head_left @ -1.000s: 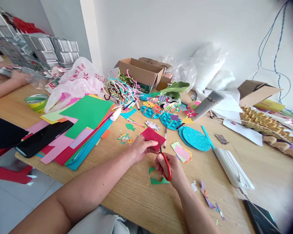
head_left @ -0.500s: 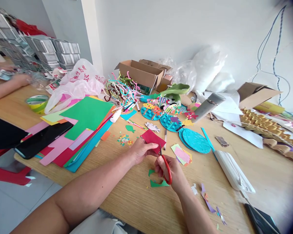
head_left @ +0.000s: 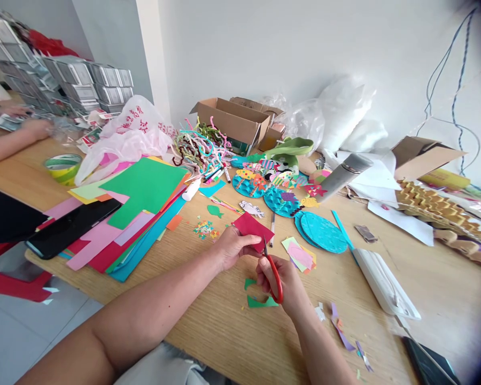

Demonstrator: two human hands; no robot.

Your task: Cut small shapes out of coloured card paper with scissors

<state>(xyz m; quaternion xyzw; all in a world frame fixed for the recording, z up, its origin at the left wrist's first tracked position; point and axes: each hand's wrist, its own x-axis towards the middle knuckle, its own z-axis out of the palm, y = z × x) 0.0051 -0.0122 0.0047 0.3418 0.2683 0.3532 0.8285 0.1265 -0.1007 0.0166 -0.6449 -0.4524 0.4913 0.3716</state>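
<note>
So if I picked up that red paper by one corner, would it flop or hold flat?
The red paper would probably hold fairly flat: pinched in the left hand, its free part juts out without clear sag. It's likely very light, being a small, thin sheet. It may crease easily near the scissors, whose blades meet its edge.

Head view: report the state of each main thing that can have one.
Red paper: pinched in left hand
Scissors: in right hand, blades at the paper, opening unclear
Long cardboard box: open
Grey flask: lid on
Black phone at left: no lit screen
Green fish: cut out, lying flat
Tape roll: lying flat
</note>
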